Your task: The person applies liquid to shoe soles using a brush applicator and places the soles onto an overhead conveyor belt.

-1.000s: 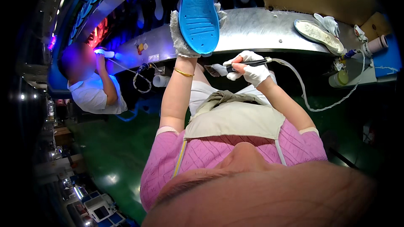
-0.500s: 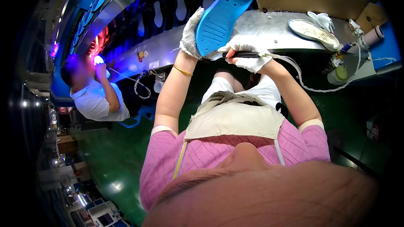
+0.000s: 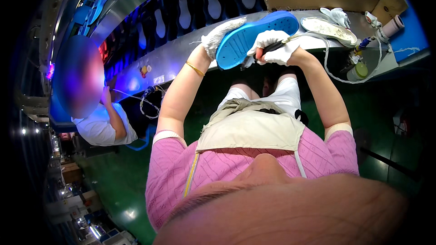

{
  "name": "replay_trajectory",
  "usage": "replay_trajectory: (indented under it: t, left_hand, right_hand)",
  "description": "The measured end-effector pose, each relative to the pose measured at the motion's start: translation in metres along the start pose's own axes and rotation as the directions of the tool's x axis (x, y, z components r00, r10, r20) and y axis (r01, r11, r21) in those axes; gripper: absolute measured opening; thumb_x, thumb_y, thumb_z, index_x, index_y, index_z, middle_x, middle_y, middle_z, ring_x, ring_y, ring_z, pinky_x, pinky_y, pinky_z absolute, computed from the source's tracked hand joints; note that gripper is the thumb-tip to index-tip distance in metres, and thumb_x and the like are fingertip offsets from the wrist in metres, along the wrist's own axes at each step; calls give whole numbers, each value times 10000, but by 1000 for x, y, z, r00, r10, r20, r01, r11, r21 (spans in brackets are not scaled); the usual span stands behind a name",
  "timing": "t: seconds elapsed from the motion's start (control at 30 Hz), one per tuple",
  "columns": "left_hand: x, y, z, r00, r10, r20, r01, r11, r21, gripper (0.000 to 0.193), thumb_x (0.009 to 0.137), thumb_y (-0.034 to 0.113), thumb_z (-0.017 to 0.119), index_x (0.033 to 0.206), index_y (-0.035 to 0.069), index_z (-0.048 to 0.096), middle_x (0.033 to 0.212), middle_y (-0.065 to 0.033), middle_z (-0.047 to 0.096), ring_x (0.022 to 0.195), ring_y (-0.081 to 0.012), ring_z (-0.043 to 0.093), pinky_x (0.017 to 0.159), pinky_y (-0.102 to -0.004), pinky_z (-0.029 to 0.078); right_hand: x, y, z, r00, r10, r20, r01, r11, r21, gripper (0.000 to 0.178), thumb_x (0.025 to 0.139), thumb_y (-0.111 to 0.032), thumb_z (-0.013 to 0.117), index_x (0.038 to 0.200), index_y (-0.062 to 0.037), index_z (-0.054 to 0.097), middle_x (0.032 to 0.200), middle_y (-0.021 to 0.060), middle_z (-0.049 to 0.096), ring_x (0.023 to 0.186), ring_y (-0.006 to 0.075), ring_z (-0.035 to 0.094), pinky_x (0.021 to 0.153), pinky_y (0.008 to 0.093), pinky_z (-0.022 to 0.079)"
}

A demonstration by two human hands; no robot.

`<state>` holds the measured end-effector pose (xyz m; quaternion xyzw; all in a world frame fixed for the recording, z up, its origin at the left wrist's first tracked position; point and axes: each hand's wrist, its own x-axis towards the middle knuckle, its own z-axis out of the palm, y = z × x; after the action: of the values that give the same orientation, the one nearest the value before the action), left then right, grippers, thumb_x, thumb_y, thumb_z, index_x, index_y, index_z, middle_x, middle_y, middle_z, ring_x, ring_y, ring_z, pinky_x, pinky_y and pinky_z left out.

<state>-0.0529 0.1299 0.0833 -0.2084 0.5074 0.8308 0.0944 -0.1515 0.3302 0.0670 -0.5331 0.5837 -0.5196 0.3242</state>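
By the gloved left hand [image 3: 219,36], a blue sole [image 3: 245,37] is gripped along its side, above a metal ledge [image 3: 175,59]. In the gloved right hand [image 3: 281,53], a black-handled tool [image 3: 273,46] is clasped just beside the sole; whether they touch cannot be told. Farther right, a cream sole [image 3: 325,27] is seen on the ledge, near white cloth [image 3: 336,17].

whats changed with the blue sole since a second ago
The blue sole swung clockwise, its far end pointing right. The right hand, holding the black tool, moved in over its near edge. The left hand still grips the sole; nothing was let go.
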Motion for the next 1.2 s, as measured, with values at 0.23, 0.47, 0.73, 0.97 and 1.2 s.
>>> replay_trajectory:
  t: [0.23,0.47,0.73,0.97,1.2]
  left_hand:
    - [-9,4,0,994,-6,110,2,1000,28,396,908,370,613,1119,36,641,1023,-143,683,852,-235,686,711,-377,593]
    - [-29,-26,5,974,137,183,-76,949,-307,499,968,418,478,1293,42,527,1165,-175,630,951,-283,665,760,-402,590]
    - [-58,-64,6,876,259,407,-18,861,-508,783,937,575,390,1458,3,276,1327,-358,434,1110,-501,550,904,-582,490]
    - [-80,-70,-1,898,436,64,-327,756,-567,581,953,492,452,1307,32,489,1189,-188,608,980,-349,648,840,-497,550]
    - [-100,-76,0,868,495,42,-450,819,-357,599,938,485,500,1309,15,478,1183,-176,613,975,-329,655,813,-456,572]
  right_hand:
    - [-13,-10,-16,1000,26,-13,-26,999,19,116,682,48,712,754,-17,647,825,73,670,821,156,660,729,305,546]
    - [-19,-19,13,985,62,-161,4,925,380,144,767,-58,770,860,-14,670,829,74,681,695,109,627,665,239,523]
    - [-2,-2,-32,673,63,-737,111,976,185,54,856,-71,699,882,-44,659,839,62,677,742,123,632,687,254,521]
    - [-45,-5,93,891,-281,-357,358,917,173,175,780,93,692,902,-22,641,888,112,671,752,141,655,734,290,541]
    - [-25,-52,44,620,-697,-361,502,705,-501,174,727,74,683,840,-55,650,884,99,652,830,232,642,788,318,504]
